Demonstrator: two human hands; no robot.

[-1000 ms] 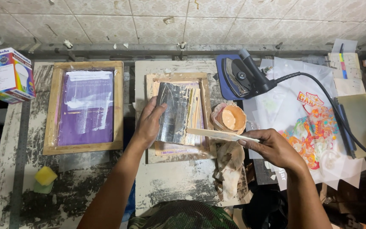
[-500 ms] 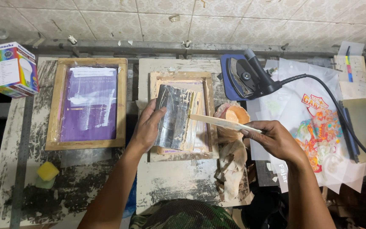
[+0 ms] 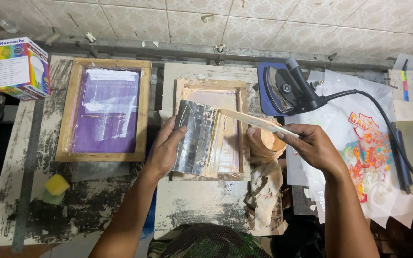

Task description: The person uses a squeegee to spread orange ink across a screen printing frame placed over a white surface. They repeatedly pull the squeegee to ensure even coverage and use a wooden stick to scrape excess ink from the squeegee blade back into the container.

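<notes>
My left hand (image 3: 164, 149) grips the left side of a dark, ink-smeared squeegee (image 3: 198, 138) that rests tilted over a small wooden screen frame (image 3: 210, 86) in the middle of the bench. My right hand (image 3: 312, 145) holds a flat wooden stick (image 3: 254, 122) by its right end. The stick's tip reaches left to the squeegee's upper right corner. Just below the stick sits an open plastic bag of peach-coloured ink (image 3: 266, 140).
A larger wooden frame with a purple screen (image 3: 105, 110) lies at the left, with a colourful small box (image 3: 24, 68) beyond it. A yellow-green sponge (image 3: 56, 187) sits front left. A clothes iron (image 3: 285, 88) with black cord, printed transparent sheets (image 3: 371, 153) and stained rags (image 3: 264, 191) lie to the right.
My right hand has lifted the stick from low across the frame up toward the squeegee's top corner. The left hand keeps the squeegee in place.
</notes>
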